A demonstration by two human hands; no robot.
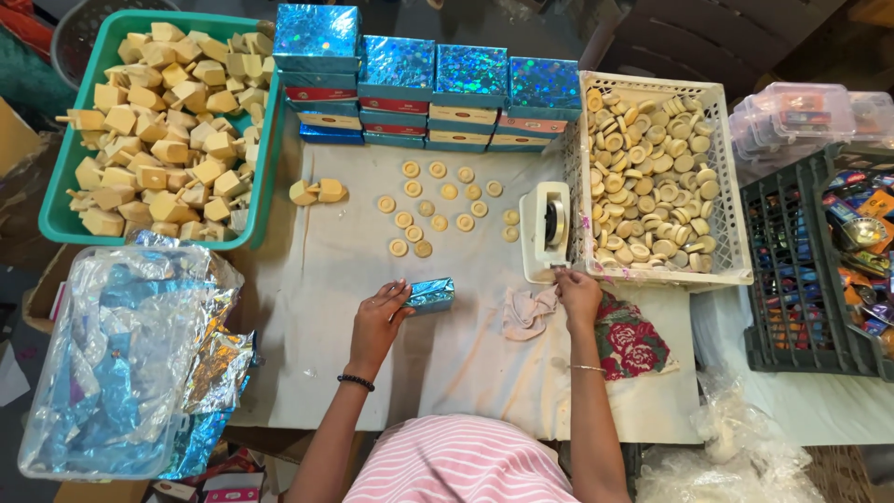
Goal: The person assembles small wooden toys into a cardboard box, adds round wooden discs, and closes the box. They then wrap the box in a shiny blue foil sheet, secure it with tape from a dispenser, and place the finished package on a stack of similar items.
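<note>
Foil-wrapped block (pixel 430 294) gripped by left hand (pixel 377 321) on cloth-covered table (pixel 317 354); right hand (pixel 577 293) pinches tape at dispenser (pixel 546 228).

Cloth (pixel 326 279) bare btwn discs (pixel 438 207) & hands.

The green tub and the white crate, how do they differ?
The green tub has solid walls; the white crate has slotted, see-through walls. The green tub holds pale angular wooden blocks, heaped high; the white crate holds small round discs, lying lower. Both are rectangular, open-topped and full of pale wooden pieces.
</note>
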